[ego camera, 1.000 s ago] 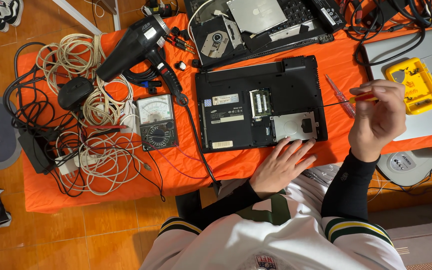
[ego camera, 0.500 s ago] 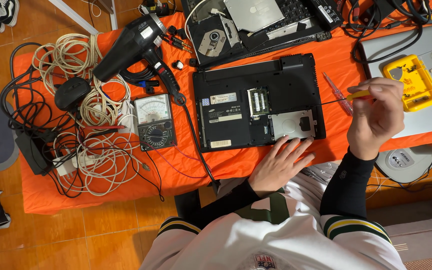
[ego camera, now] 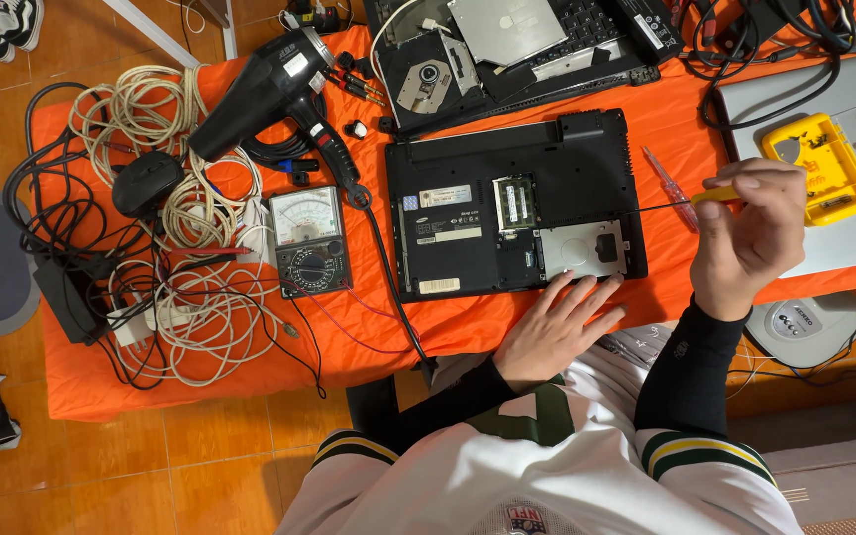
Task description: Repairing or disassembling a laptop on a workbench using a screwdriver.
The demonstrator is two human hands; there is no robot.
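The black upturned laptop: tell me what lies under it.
Under the black upturned laptop the orange cloth shows all around its edges. The left hand rests at its near edge; the right hand holds a yellow-handled screwdriver beside it. Anything directly beneath is covered.

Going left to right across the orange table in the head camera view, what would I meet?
Computer mouse → analog multimeter → upturned black laptop → right hand holding a screwdriver → yellow parts tray.

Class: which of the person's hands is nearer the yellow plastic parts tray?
Right. The right hand sits just beside the yellow plastic parts tray; the left hand rests further away, beside the black upturned laptop.
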